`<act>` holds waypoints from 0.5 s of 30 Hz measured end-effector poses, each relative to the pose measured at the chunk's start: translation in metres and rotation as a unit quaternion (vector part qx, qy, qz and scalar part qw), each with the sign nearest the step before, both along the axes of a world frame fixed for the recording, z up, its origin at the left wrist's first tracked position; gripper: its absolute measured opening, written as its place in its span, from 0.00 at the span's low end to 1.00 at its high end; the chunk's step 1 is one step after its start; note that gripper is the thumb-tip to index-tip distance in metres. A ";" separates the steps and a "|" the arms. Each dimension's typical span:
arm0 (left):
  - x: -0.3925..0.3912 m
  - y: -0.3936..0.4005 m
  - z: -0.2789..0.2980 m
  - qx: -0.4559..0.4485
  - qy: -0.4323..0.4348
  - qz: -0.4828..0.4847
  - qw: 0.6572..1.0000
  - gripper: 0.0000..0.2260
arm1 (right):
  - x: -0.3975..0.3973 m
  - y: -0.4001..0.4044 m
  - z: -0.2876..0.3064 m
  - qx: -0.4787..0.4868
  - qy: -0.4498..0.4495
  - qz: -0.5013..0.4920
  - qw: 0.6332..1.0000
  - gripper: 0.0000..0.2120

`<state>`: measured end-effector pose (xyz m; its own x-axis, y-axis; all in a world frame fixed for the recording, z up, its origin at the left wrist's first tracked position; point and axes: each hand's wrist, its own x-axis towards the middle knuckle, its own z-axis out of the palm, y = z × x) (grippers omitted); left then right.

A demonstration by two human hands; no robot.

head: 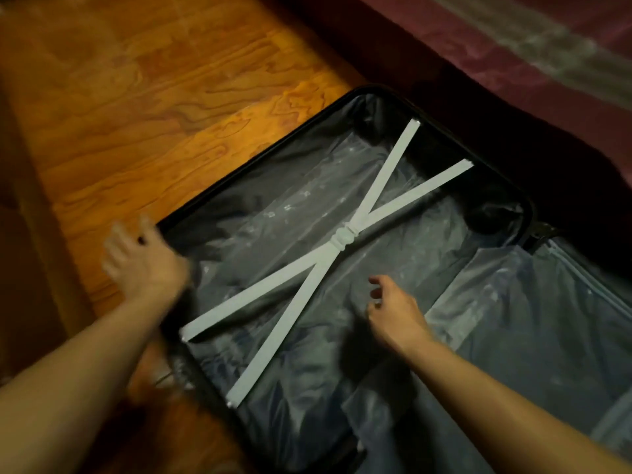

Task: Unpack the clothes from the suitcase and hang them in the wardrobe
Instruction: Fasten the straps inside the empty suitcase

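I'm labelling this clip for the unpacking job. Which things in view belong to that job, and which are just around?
Part of the job: open suitcase; plastic-wrapped clothes inside; white cross straps with buckle; left hand; right hand.

Just around: wooden floor; maroon bedcover.

We see a dim, warm-lit frame: the wooden floor (143, 107) glows orange, the bedspread (533, 46) smears with motion blur, our left hand (143, 265) is blurred, and soft glare glints off plastic wrapping (301, 213).
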<state>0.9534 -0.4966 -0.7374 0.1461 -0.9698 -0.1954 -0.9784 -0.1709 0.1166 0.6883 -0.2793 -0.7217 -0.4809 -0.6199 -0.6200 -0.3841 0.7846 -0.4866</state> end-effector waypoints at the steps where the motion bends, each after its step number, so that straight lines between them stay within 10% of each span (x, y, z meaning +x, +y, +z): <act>1: 0.025 -0.005 0.002 0.052 0.017 0.062 0.997 0.38 | 0.005 0.008 0.007 0.015 -0.003 0.001 1.000 0.24; 4: 0.069 -0.004 0.005 0.224 0.140 0.168 0.950 0.18 | 0.019 0.024 0.028 0.042 -0.021 -0.027 0.999 0.23; 7: 0.072 0.001 -0.006 0.187 0.241 0.210 0.929 0.06 | 0.023 0.023 0.045 0.059 -0.055 -0.067 0.994 0.22; 15: 0.008 0.062 0.159 0.111 0.270 0.152 0.944 0.16 | 0.040 0.062 0.144 0.059 -0.141 -0.253 0.955 0.17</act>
